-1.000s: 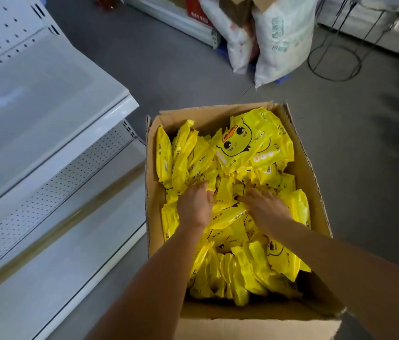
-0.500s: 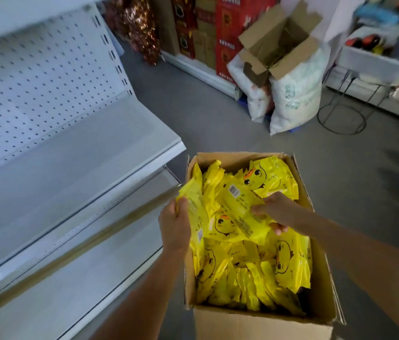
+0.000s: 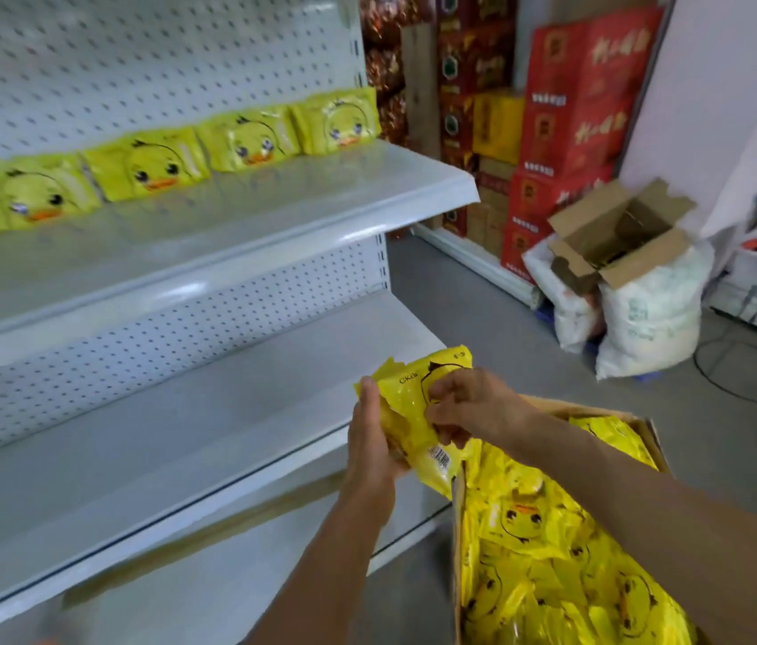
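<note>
The fingers (image 3: 440, 397) of the right hand (image 3: 474, 407) were curled in tight, pinching the front face of a bundle of yellow duck packets (image 3: 402, 393). The left hand (image 3: 369, 439) clasped the same bundle from its left edge, thumb laid up along the side. Its other fingers were wrapped underneath, out of my sight, so I could not tell how they lay. Both hands held the bundle in the air, just above the near-left corner of the open cardboard box (image 3: 458, 551) and in front of the lip of the middle shelf (image 3: 181, 412). The box stood on the floor at the near right, heaped almost to its rim with loose packets (image 3: 553, 528) of the same kind. Up and to the left, a single row of shelved packets (image 3: 153, 165) stood face-out against the perforated back panel of the upper shelf (image 3: 302, 197). Far off to the right were stacked red cartons (image 3: 576, 86) and white sacks (image 3: 646, 318). I judged the stocking to be in its early part: one row was up, one bundle was lifted out and not yet placed, and nearly a whole box was left to go.
</note>
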`<state>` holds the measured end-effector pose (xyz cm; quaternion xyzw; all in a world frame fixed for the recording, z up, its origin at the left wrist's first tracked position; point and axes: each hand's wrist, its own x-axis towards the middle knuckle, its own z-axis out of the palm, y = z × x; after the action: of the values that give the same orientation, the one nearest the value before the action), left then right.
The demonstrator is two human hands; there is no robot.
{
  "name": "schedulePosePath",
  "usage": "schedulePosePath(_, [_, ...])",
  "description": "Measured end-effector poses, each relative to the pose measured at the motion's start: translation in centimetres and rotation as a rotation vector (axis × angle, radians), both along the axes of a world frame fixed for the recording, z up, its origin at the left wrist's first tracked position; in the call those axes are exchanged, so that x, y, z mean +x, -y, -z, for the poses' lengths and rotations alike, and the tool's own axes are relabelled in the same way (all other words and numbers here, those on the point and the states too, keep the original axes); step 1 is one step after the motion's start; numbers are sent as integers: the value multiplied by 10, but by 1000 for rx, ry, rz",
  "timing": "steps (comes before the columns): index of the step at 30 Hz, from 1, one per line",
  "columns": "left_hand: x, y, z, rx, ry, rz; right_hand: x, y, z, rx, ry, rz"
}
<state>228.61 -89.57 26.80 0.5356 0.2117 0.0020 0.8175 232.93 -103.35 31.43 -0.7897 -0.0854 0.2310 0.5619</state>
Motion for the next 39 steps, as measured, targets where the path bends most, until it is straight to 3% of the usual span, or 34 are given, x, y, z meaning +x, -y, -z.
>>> schedulePosePath(3, [-10,-23,-22,108,81,-41,-9,-35,-25,23,28,-7])
schedulePosePath(7, [-17,-66,-41,126,57,-193,-20,-72,-50,167,62,-24])
schedulePosePath(10, [-26,-101,-56,154,93,-223,-15,-90,-61,123,407,253])
schedulePosePath(12, [-30,-125,-66,189,121,-233,-7,-100,-69,84,511,417])
schedulePosePath(14, [-36,-146,-80,216,150,-241,-1,-114,-80,18,411,393])
schedulePosePath(17, [-43,-172,-100,269,187,-251,-4,-143,-97,130,230,253])
schedulePosePath(24, [-55,-223,-149,468,325,-404,-13,-209,-127,321,472,308])
schedulePosePath(30, [-58,-262,-168,581,403,-402,-20,-242,-133,467,316,301])
schedulePosePath(34, [-46,-278,-185,604,397,-423,-11,-248,-151,297,94,118])
schedulePosePath(39, [-13,-284,-207,500,341,-441,22,-246,-175,257,217,-153])
